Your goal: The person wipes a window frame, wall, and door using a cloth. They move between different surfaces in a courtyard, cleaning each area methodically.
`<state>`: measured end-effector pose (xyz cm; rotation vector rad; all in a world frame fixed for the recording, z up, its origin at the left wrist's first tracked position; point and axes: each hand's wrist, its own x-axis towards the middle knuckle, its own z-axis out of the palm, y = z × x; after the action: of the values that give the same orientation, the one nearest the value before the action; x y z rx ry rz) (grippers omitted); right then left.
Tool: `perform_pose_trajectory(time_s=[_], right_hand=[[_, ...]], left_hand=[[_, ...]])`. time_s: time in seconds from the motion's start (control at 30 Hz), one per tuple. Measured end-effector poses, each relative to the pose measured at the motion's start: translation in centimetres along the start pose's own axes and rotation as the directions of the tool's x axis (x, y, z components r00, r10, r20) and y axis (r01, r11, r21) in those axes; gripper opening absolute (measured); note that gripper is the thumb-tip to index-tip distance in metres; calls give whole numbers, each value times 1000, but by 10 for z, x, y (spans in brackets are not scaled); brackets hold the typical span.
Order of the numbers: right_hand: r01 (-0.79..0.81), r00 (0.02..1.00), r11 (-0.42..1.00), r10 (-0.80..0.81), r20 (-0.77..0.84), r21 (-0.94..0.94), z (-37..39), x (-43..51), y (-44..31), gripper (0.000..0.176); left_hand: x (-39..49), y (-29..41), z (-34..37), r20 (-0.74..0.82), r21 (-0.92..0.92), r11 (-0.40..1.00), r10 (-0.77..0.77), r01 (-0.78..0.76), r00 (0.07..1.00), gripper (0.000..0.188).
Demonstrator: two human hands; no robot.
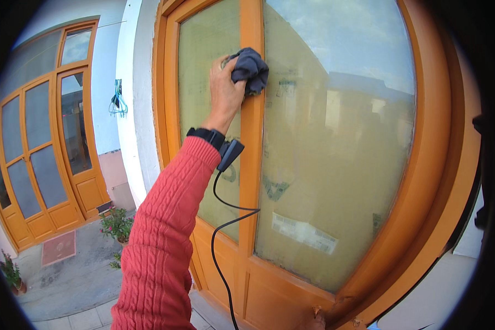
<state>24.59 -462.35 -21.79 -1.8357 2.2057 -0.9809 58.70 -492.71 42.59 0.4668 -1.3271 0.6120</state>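
My left hand [227,86], its back towards me, grips a bunched dark grey cloth [251,71]. The cloth lies against the orange wooden upright [251,123] between two panes and overlaps their edges. A red cable-knit sleeve covers the arm, and a black strap [206,135] with a small black device [230,154] and a cable sits at the wrist. The wide right pane [334,165] has smudges, dark marks and a pale printed label [304,233]; the narrow left pane [208,53] is partly behind the hand. My right hand is not in view.
To the left stand another orange door [41,165] with glass panes, a pink mat [59,247] and potted plants [117,225] [12,274]. Teal hangers [118,101] hang on the white wall. The thick orange frame [431,165] curves along the right.
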Motion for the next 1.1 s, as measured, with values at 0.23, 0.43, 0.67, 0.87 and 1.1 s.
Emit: perform_pose_trajectory(time_s=[0.23,0.43,0.67,0.87,1.1], right_hand=[[57,998,998,-58,-40,-36,12,-6,21,67],[-186,963,769,266,-41,611,16,-4,15,60],[-21,996,992,31,-84,122,-13,-1,-8,72],[-97,993,990,90,73,100,-39,7,-31,81],[-171,978,984,163,130,55,-40,8,-26,92]], left_hand=[[169,-18,44,-4,104,988,115,-114,993,49],[201,-11,45,13,-64,975,212,-211,977,34],[81,-16,7,163,8,943,328,-334,930,40],[-115,15,-56,384,-69,986,165,-150,908,50],[-373,62,-125,580,27,979,-181,203,794,57]])
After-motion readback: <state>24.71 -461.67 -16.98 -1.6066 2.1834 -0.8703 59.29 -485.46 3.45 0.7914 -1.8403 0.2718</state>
